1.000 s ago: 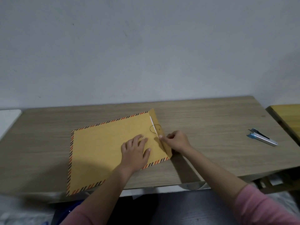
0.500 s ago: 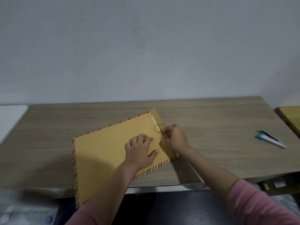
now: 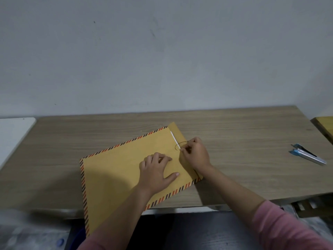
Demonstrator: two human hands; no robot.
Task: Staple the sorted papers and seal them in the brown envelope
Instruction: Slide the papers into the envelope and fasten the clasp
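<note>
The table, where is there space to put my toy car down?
The table has bare wood between the brown envelope and the stapler, and another patch left of the envelope, toward the white board. The strip along the wall is bare too. It is crowded in the middle, where the left hand and right hand work.

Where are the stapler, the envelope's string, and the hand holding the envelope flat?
stapler (image 3: 308, 155): head view, middle of its body.
string (image 3: 180, 143): head view, top of its dark loop.
left hand (image 3: 156, 173): head view, back of the hand.
</note>
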